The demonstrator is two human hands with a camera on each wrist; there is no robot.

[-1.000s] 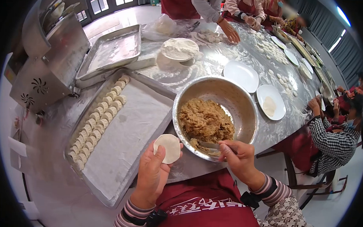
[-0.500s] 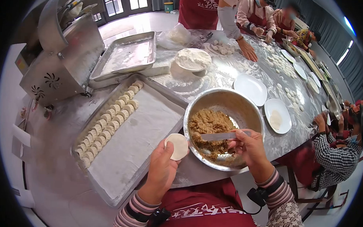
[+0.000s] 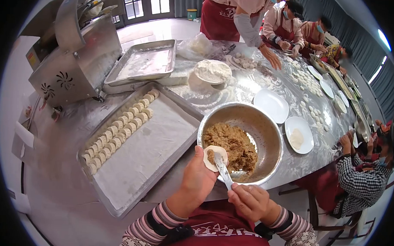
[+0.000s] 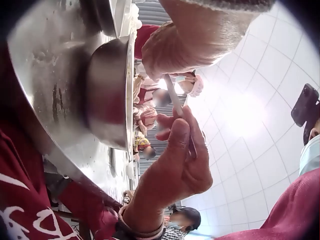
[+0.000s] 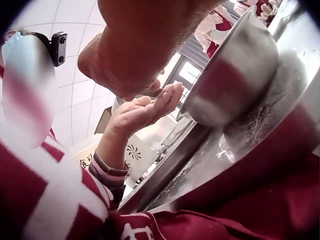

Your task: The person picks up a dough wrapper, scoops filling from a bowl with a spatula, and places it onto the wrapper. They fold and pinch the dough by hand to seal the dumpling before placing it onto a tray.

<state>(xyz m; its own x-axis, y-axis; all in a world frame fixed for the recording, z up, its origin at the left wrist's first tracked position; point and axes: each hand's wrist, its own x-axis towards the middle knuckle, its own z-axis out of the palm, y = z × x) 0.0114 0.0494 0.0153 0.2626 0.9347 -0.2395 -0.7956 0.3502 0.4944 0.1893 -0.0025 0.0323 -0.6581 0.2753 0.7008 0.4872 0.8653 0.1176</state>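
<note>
In the head view my left hand point(image 3: 196, 181) holds a round dumpling wrapper point(image 3: 209, 165) at the near left rim of the steel bowl point(image 3: 271, 140). A dab of brown filling sits on the wrapper, partly covered by the metal spatula point(image 3: 224, 172). My right hand point(image 3: 253, 202) grips that spatula by its lower end, its blade resting on the wrapper. More filling point(image 3: 231, 143) lies heaped in the bowl. The left wrist view shows the right hand point(image 4: 175, 155) with its thumb along the spatula. In the right wrist view the left hand point(image 5: 140, 115) is turned palm up.
Left of the bowl is a large lined tray point(image 3: 152, 152) with rows of shaped dumplings point(image 3: 118, 133). Behind stand a floury tray point(image 3: 142, 60), a bowl of flour point(image 3: 212, 71) and a steel machine point(image 3: 77, 62). White plates point(image 3: 271, 106) lie to the right. Other people work around the table.
My left hand has brought the wrapper rightward to the bowl's rim. The right hand has lifted the spatula out of the bowl and down onto the wrapper, where filling now shows.
</note>
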